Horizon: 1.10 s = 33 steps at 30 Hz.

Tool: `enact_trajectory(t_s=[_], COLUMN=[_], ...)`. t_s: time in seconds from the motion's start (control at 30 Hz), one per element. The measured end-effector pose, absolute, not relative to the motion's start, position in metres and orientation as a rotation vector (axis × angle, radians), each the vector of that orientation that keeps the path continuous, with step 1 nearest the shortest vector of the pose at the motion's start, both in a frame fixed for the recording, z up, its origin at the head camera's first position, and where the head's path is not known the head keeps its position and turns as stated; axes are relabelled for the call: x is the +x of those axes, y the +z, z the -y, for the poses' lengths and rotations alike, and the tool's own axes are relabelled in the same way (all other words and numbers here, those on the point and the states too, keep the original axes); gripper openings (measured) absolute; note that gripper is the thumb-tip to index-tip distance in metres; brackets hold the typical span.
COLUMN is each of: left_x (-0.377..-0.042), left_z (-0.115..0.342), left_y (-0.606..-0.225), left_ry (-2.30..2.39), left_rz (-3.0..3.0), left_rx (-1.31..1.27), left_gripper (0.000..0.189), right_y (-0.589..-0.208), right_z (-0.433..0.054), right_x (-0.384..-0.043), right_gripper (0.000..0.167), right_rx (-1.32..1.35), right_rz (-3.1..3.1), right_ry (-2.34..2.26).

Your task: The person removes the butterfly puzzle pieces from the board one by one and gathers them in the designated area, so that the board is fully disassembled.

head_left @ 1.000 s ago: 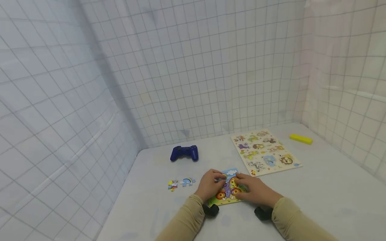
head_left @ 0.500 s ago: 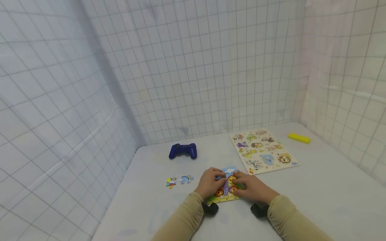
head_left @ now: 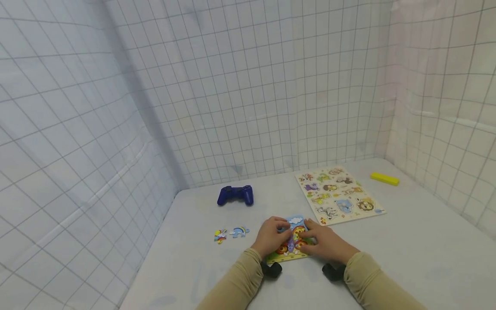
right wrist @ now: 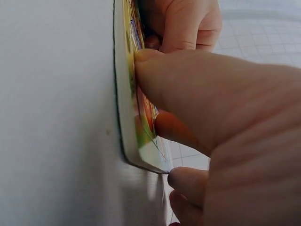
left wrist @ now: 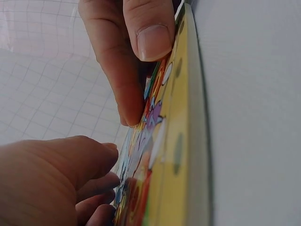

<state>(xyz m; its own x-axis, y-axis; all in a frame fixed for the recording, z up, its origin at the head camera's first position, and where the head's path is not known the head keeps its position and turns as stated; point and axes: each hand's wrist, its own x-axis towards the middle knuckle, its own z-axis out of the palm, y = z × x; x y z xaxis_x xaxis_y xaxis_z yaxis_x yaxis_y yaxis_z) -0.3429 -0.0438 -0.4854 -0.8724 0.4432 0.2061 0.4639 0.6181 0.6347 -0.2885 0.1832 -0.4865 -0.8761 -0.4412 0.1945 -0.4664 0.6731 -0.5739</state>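
Note:
A small butterfly jigsaw puzzle (head_left: pixel 288 258) lies on the white table between both hands. My left hand (head_left: pixel 270 237) is over its left side, fingertips at the picture and thumb reaching toward the middle. From the right, my right hand (head_left: pixel 327 242) touches the orange wing with thumb and fingers. In the right wrist view, the right thumb (right wrist: pixel 164 70) presses on the face of the puzzle (right wrist: pixel 131 94), and another finger sits at its edge. The left wrist view shows the left thumb (left wrist: pixel 89 157) just off the surface. Two loose jigsaw pieces, one with a sun (head_left: pixel 220 236) and one with a rainbow (head_left: pixel 239 231), lie left of the hands.
A dark blue game controller (head_left: pixel 235 196) sits toward the back left. Behind the right hand lies a larger animal puzzle board (head_left: pixel 350 217), with a yellow bar (head_left: pixel 384 178) beyond it. Grid-patterned white curtains (head_left: pixel 248 99) enclose the table at the back and sides.
Both hands stay on the butterfly puzzle. The right wrist has shifted slightly left. The loose pieces, controller and animal board keep their places on the table.

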Motion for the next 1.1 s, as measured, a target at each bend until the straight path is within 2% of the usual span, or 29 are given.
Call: enact_trajectory(t_s=[0.63, 1.1], left_x=[-0.3451, -0.3441], left_z=[0.0417, 0.0360], left_y=[-0.4858, -0.4841], left_ry=[-1.220, -1.097], left_rz=[2.816, 2.756], left_rx=[-0.743, -0.662], left_gripper=[0.026, 0.013], right_y=[-0.4848, -0.4853], right_z=[-0.1823, -0.1816], right_x=[-0.2890, -0.2900], right_gripper=[0.051, 0.053], right_rx=[0.797, 0.779], right_rz=[2.836, 2.861], right_ry=[0.914, 0.913])
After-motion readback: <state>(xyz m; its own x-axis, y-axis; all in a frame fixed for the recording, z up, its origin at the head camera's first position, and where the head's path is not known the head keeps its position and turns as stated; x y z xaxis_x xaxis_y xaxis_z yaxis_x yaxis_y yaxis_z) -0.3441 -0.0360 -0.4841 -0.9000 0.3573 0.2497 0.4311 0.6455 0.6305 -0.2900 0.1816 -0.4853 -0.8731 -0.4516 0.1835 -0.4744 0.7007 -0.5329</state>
